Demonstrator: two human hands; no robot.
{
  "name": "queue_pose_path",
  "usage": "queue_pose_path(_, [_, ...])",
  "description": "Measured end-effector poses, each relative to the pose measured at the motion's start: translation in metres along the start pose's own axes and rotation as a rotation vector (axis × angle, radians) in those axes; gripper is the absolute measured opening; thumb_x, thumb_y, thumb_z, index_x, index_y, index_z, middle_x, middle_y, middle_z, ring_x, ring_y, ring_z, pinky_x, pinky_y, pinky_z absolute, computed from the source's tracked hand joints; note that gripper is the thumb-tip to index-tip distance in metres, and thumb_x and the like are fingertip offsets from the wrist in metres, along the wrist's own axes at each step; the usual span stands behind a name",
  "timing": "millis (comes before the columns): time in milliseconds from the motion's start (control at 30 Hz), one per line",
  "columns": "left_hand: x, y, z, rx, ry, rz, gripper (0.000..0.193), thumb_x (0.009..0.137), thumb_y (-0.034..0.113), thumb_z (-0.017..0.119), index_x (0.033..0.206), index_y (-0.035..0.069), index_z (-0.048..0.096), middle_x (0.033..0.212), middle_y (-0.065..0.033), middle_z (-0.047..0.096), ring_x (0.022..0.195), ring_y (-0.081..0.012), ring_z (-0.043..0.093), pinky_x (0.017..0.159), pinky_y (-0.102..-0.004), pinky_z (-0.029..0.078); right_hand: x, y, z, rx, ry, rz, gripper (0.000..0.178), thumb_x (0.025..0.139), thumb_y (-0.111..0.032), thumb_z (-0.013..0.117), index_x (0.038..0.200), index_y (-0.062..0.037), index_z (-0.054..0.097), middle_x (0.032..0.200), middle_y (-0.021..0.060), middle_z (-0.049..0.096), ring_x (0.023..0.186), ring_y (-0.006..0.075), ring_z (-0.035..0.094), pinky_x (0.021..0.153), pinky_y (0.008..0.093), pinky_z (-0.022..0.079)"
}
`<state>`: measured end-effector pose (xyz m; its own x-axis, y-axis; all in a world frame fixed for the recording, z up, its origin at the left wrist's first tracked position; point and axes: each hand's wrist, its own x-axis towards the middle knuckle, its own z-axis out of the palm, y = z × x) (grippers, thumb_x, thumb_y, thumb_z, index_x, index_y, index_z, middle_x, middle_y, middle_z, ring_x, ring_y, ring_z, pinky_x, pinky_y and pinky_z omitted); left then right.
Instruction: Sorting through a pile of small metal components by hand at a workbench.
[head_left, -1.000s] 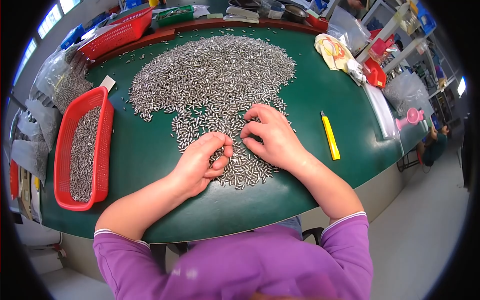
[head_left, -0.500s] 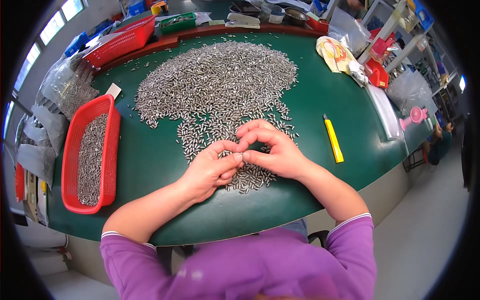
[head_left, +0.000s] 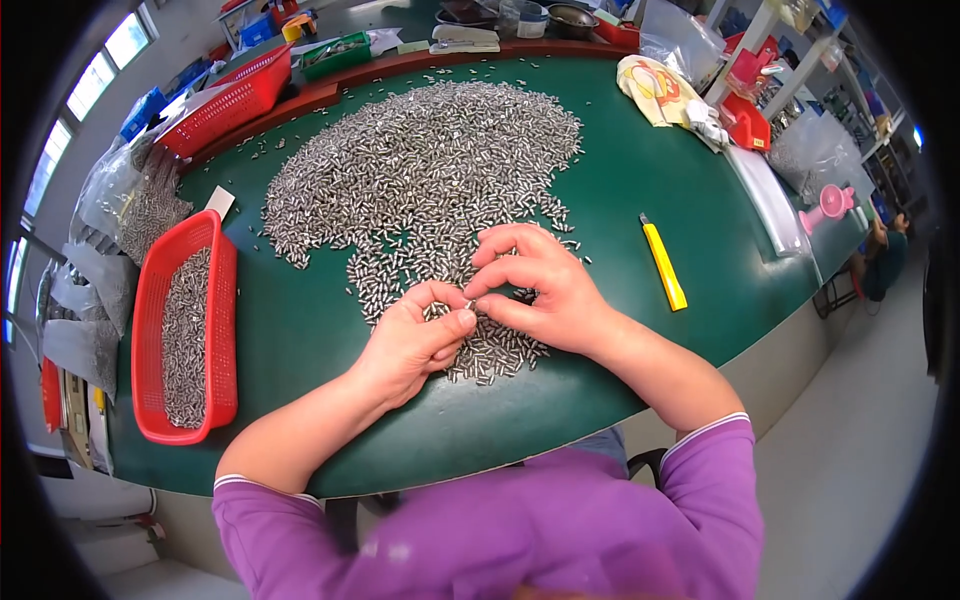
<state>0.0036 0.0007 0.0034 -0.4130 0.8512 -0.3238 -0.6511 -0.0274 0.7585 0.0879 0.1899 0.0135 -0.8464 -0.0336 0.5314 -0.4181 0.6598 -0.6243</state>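
Observation:
My left hand (head_left: 412, 342) and my right hand (head_left: 545, 292) meet fingertip to fingertip over the near end of a big heap of small metal pins (head_left: 420, 150). Thumbs and forefingers of both are closed in a pinch around one tiny silvery pin (head_left: 470, 305), mostly covered by the fingertips. The right hand's other fingers curl loosely above. Below the hands lies a smaller cluster of the same pins (head_left: 492, 362), linked to the heap by a scattered band. To the left stands a red plastic basket (head_left: 222, 340), partly filled with similar pins.
A yellow utility knife (head_left: 664, 265) lies on the green tabletop (head_left: 610, 200) to the right. Bags of pins (head_left: 150, 200) crowd the left edge. A second red basket (head_left: 235, 100), a green tray (head_left: 335, 55) and a patterned cloth (head_left: 655, 88) sit at the far side.
The whole view has shifted slightly. My hands stay joined at the fingertips, with the thumb tips now a little farther apart. Nothing on the table has visibly moved.

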Motion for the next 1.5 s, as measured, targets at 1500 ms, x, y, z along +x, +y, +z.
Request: queue_pose_path(1500, [-0.001, -0.001, -0.002, 0.588, 0.133, 0.27, 0.018, 0.082, 0.011, 0.074, 0.09, 0.007, 0.058, 0.087, 0.0002, 0.062, 0.086, -0.0092, 0.056, 0.081, -0.0258, 0.044, -0.003, -0.013, 0.003, 0.419, -0.178, 0.458, 0.01, 0.081, -0.013, 0.065, 0.086, -0.0049, 0.063, 0.083, 0.0052, 0.06, 0.074, 0.0152, 0.06, 0.065, 0.0282, 0.05])
